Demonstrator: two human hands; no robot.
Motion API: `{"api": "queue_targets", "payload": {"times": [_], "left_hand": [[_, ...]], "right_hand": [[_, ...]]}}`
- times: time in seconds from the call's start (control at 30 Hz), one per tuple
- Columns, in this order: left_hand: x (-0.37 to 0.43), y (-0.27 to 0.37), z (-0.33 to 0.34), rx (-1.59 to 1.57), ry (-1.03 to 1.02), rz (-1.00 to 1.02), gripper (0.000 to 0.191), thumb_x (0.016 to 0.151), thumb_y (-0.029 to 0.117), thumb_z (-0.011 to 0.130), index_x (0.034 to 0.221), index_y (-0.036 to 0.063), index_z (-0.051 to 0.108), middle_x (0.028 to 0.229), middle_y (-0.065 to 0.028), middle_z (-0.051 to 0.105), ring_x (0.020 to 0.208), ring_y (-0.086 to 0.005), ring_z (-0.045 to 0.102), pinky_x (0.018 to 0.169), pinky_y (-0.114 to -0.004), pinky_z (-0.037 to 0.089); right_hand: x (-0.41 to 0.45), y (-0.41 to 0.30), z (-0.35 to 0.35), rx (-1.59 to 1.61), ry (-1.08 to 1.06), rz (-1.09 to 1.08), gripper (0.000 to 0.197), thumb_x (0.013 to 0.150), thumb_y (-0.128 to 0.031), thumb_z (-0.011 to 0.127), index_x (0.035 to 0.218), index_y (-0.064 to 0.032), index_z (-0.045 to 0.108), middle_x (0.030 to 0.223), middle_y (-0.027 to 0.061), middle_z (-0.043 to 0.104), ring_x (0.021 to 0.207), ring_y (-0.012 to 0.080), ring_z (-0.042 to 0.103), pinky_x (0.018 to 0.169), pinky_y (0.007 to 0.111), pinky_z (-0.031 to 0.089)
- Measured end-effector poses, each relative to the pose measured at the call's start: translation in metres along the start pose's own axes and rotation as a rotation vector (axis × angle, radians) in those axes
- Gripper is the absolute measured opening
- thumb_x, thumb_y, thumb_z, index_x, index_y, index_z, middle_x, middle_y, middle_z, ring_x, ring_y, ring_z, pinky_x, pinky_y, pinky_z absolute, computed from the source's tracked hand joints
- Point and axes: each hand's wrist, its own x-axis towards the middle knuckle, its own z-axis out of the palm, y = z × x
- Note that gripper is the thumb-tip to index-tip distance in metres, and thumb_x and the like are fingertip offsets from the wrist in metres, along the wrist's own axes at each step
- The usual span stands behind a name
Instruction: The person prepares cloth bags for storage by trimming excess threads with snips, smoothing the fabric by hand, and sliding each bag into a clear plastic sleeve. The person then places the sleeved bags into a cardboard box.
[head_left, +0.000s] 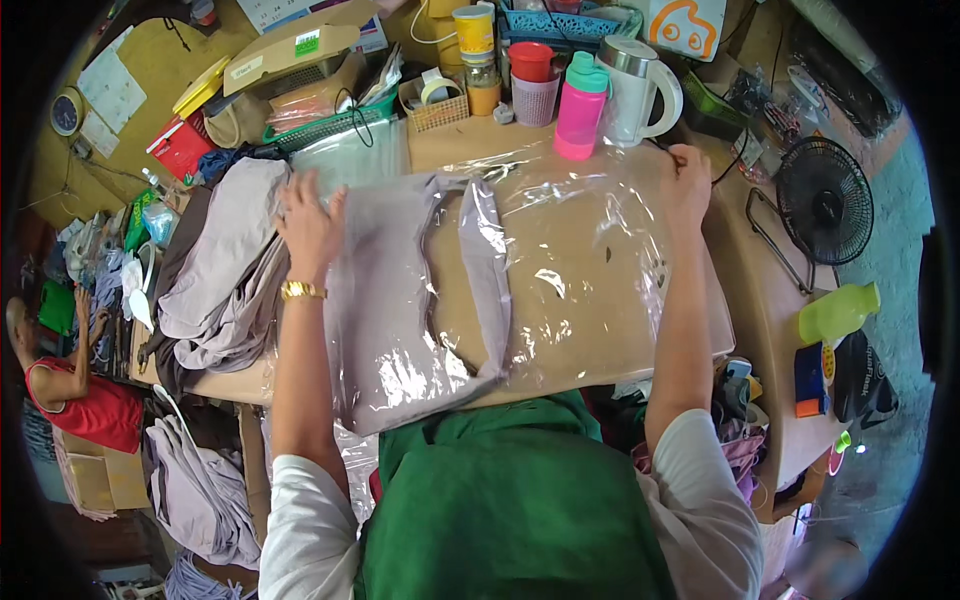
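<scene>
A clear plastic bag (562, 300) lies across the tabletop before me, with a folded light grey-mauve garment (382, 300) inside its left part. One narrow strip of the cloth curves away from the main fold, and the brown table surface shows between them. My left hand (311, 221), a gold bracelet at its wrist, is at the bag's upper left with its fingers apart, beside a heap of similar garments (225, 262). At the bag's upper right corner is my right hand (688, 184), fingers bent against the plastic; whether they pinch it is unclear.
A pink bottle (580, 112) and a white electric kettle (634, 94) stand at the table's back edge, near baskets. More clear bags (360, 154) lie behind my left hand. A black fan (825, 201) stands right. Another person (82, 397) is at the far left.
</scene>
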Motion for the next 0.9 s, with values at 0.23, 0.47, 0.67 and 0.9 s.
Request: {"api": "queue_targets", "payload": {"times": [0.23,0.47,0.67,0.9], "left_hand": [[-0.071,0.016,0.029,0.167,-0.339,0.005,0.068,0.095,0.056,0.038,0.15,0.017,0.028,0.156,-0.0131,0.023,0.144,-0.0358,0.018,0.11,-0.066,0.012],[-0.07,0.021,0.025,0.179,-0.389,-0.004,0.068,0.095,0.057,0.035,0.149,0.0166,0.03,0.155,-0.0128,0.026,0.144,-0.0333,0.02,0.111,-0.063,0.011],[-0.071,0.02,0.027,0.18,-0.362,0.004,0.067,0.095,0.057,0.036,0.148,0.0167,0.032,0.154,-0.0127,0.028,0.143,-0.0324,0.023,0.111,-0.063,0.013],[-0.07,0.021,0.025,0.183,-0.349,0.008,0.066,0.095,0.056,0.036,0.147,0.0161,0.035,0.153,-0.0129,0.03,0.142,-0.0321,0.025,0.111,-0.062,0.015]], "right_hand": [[-0.052,-0.015,-0.012,-0.256,-0.923,0.239,0.025,0.084,-0.031,0.065,0.09,-0.0069,0.063,0.092,0.0102,0.062,0.093,0.0348,0.059,0.083,0.044,0.046],[-0.058,0.016,-0.005,-0.168,-0.141,-0.101,0.019,0.088,-0.025,0.061,0.087,-0.0058,0.064,0.086,0.0092,0.066,0.09,0.0273,0.061,0.072,0.038,0.049],[-0.062,-0.043,-0.015,0.979,-1.168,0.923,0.025,0.09,-0.028,0.061,0.098,-0.0045,0.066,0.075,0.0074,0.066,0.055,0.0125,0.056,0.048,0.028,0.043],[-0.106,-0.118,0.026,0.72,-1.711,0.433,0.051,0.087,-0.052,0.061,0.115,-0.0095,0.062,0.109,0.0096,0.064,0.099,0.0144,0.06,0.077,0.033,0.051]]}}
